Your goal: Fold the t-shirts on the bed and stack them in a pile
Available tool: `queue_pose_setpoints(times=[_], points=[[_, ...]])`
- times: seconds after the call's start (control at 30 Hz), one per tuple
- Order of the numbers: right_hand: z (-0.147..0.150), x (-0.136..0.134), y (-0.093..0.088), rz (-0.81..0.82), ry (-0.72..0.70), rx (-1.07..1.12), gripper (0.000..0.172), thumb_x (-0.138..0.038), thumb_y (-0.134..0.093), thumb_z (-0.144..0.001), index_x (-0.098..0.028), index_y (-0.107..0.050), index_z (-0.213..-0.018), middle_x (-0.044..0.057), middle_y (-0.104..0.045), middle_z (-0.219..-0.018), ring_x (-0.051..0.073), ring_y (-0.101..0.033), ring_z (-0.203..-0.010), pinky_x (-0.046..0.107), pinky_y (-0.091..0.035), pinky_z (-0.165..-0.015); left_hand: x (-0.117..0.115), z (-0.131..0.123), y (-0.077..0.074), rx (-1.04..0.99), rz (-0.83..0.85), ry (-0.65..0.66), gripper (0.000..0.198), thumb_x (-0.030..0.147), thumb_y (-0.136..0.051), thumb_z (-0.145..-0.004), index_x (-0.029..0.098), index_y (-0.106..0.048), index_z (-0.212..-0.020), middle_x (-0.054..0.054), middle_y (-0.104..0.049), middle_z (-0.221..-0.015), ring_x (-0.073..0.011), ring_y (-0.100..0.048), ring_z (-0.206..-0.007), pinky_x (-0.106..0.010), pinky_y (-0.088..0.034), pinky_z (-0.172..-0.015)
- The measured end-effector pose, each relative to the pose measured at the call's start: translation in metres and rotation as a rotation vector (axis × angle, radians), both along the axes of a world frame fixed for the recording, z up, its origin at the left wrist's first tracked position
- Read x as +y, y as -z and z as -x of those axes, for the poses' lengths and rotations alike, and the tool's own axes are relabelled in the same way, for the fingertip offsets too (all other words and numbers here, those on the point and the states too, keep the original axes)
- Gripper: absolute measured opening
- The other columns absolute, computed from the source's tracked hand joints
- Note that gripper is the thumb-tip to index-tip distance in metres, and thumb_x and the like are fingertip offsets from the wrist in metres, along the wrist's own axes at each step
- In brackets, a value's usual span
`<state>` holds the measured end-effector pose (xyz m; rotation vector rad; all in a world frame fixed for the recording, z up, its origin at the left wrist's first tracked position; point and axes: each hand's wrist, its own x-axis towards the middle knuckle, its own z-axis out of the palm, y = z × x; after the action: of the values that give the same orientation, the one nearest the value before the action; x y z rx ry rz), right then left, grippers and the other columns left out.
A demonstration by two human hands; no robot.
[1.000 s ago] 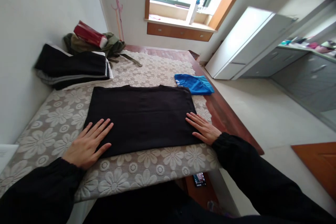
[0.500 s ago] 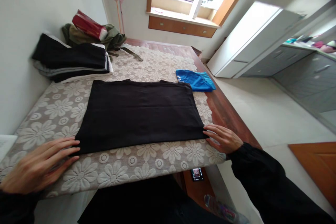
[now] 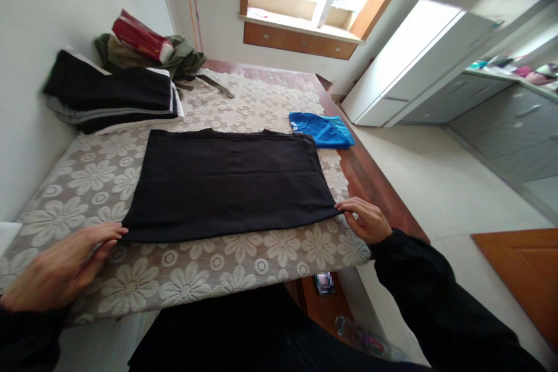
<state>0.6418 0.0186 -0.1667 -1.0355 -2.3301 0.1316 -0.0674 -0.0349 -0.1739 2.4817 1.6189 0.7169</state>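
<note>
A folded black garment [image 3: 231, 180] lies flat on a cream lace cloth with flower patterns [image 3: 218, 279] that covers a wooden table. My left hand [image 3: 61, 270] pinches the garment's near left corner with fingers closed on the hem. My right hand [image 3: 368, 221] pinches the near right corner, fingers curled round the edge. Both sleeves are black.
A stack of folded dark and white clothes [image 3: 108, 99] sits at the back left by the wall, with an olive garment and a red box [image 3: 139, 38] behind it. A blue folded cloth [image 3: 322, 128] lies near the table's right edge. White cabinet [image 3: 414, 64] stands right.
My hands slid from lying flat on the garment outward to its two near corners and closed on them. The view shifted slightly.
</note>
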Motion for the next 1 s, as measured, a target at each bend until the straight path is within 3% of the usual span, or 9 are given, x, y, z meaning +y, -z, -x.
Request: queue_pose_setpoints(times=[0.27, 0.37, 0.43, 0.5, 0.63, 0.73, 0.83, 0.9, 1.0], points=[[0.01, -0.001, -0.023, -0.02, 0.045, 0.204, 0.018, -0.014, -0.058, -0.098, -0.025, -0.071, -0.101, 0.007, -0.076, -0.097, 0.025, -0.075, -0.087, 0.04, -0.062, -0.076, -0.006, -0.031, -0.04, -0.1, -0.032, -0.253, 0.057, 0.045, -0.049, -0.101, 0.087, -0.045, -0.139, 0.025, -0.078, -0.117, -0.0252, -0.082, -0.102, -0.043, -0.066, -0.101], [0.008, 0.012, -0.033, -0.015, 0.09, 0.291, 0.015, -0.023, -0.057, -0.1, -0.028, -0.071, -0.098, 0.007, -0.075, -0.095, 0.028, -0.074, -0.086, 0.044, -0.06, -0.076, 0.007, -0.038, -0.058, -0.078, -0.139, -0.399, 0.04, 0.049, -0.051, -0.103, 0.078, -0.06, -0.129, 0.02, -0.081, -0.112, -0.0257, -0.082, -0.102, -0.041, -0.065, -0.091], [0.008, 0.032, -0.041, -0.003, 0.18, 0.326, 0.017, -0.03, -0.056, -0.101, -0.031, -0.072, -0.095, 0.007, -0.076, -0.094, 0.03, -0.074, -0.085, 0.047, -0.059, -0.075, 0.026, -0.045, -0.073, -0.068, -0.181, -0.474, 0.026, 0.053, -0.051, -0.104, 0.061, -0.071, -0.118, 0.014, -0.082, -0.11, -0.0255, -0.082, -0.098, -0.038, -0.063, -0.087], [0.011, 0.061, -0.049, 0.009, 0.317, 0.323, 0.018, -0.036, -0.057, -0.099, -0.032, -0.074, -0.093, 0.007, -0.076, -0.091, 0.031, -0.073, -0.08, 0.047, -0.056, -0.071, 0.054, -0.053, -0.09, -0.06, -0.176, -0.539, 0.029, 0.055, -0.048, -0.105, 0.045, -0.075, -0.111, 0.007, -0.083, -0.109, -0.0258, -0.081, -0.096, -0.036, -0.061, -0.087], [0.022, 0.134, -0.064, 0.054, 0.503, 0.272, 0.023, -0.041, -0.056, -0.091, -0.027, -0.074, -0.084, 0.005, -0.073, -0.078, 0.028, -0.068, -0.073, 0.041, -0.053, -0.067, 0.124, -0.067, -0.115, -0.049, -0.036, -0.633, 0.038, 0.049, -0.045, -0.103, 0.029, -0.077, -0.112, 0.0, -0.083, -0.109, -0.0251, -0.077, -0.098, -0.032, -0.056, -0.091], [0.038, 0.187, -0.07, 0.17, 0.601, 0.099, 0.026, -0.035, -0.052, -0.091, -0.024, -0.074, -0.083, 0.007, -0.077, -0.087, 0.028, -0.072, -0.086, 0.037, -0.054, -0.08, 0.181, -0.074, -0.115, -0.052, 0.092, -0.645, 0.038, 0.041, -0.046, -0.102, 0.023, -0.078, -0.114, -0.006, -0.081, -0.105, -0.0246, -0.074, -0.094, -0.031, -0.054, -0.089], [0.059, 0.223, -0.063, 0.327, 0.721, -0.112, 0.027, -0.027, -0.051, -0.095, -0.022, -0.077, -0.088, 0.011, -0.081, -0.107, 0.028, -0.073, -0.104, 0.034, -0.052, -0.089, 0.229, -0.081, -0.1, -0.022, 0.141, -0.665, 0.035, 0.035, -0.048, -0.102, 0.022, -0.079, -0.112, -0.01, -0.081, -0.109, -0.0281, -0.074, -0.102, -0.031, -0.054, -0.089], [0.07, 0.237, -0.052, 0.384, 0.765, -0.173, 0.028, -0.023, -0.051, -0.096, -0.022, -0.078, -0.092, 0.013, -0.081, -0.113, 0.029, -0.073, -0.108, 0.034, -0.052, -0.09, 0.25, -0.086, -0.086, -0.002, 0.168, -0.675, 0.033, 0.032, -0.049, -0.102, 0.024, -0.08, -0.109, -0.011, -0.081, -0.113, -0.0296, -0.074, -0.105, -0.032, -0.054, -0.087], [0.079, 0.244, -0.031, 0.406, 0.799, -0.192, 0.027, -0.022, -0.052, -0.099, -0.021, -0.079, -0.097, 0.015, -0.08, -0.114, 0.031, -0.073, -0.108, 0.035, -0.052, -0.088, 0.263, -0.091, -0.068, 0.018, 0.188, -0.687, 0.032, 0.035, -0.049, -0.103, 0.025, -0.079, -0.108, -0.013, -0.081, -0.112, -0.0332, -0.074, -0.103, -0.035, -0.053, -0.083]])
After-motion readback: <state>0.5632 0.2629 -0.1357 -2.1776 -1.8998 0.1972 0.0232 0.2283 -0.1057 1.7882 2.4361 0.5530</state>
